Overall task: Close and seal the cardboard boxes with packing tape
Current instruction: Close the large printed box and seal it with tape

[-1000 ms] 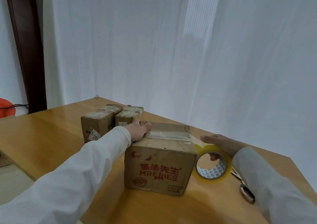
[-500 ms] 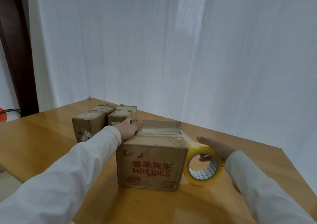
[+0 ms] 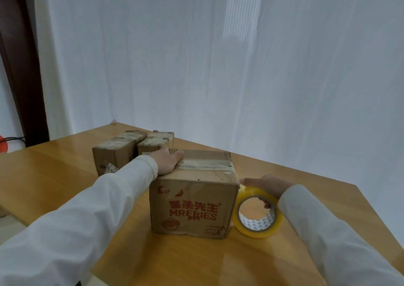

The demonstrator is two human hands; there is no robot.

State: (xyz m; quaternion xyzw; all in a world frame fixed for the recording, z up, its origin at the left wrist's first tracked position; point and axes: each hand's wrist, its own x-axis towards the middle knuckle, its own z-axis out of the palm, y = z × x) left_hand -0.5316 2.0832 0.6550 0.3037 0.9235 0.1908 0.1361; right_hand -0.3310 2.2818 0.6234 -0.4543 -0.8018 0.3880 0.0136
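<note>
A: Head view: what sits on the bench (image 3: 65, 183)?

B: A cardboard box (image 3: 193, 200) with red print on its front stands near the middle of the bench, flaps down, a strip of clear tape (image 3: 205, 165) running across its top. Two smaller boxes (image 3: 131, 149) stand side by side behind it, toward the far left corner, just beside the big box's back left corner.

A: And the hands?

B: The left hand (image 3: 167, 161) lies flat on the top of the big box at its left edge, fingers straight, pressing on the end of the tape strip. The right hand (image 3: 267, 187) grips a yellow tape roll (image 3: 256, 212) standing on edge against the box's right side; the fingers curl over the top of the roll and the thumb shows inside its core. Both arms wear white sleeves (image 3: 87, 220).

A: Is the roll joined to the strip on top?

B: The roll touches the box's upper right corner, where the strip comes over the edge; the join itself cannot be made out.

A: The setting?

B: A white curtain (image 3: 218, 67) hangs behind the bench's far edge, with a dark door frame (image 3: 21, 67) at the left.
</note>
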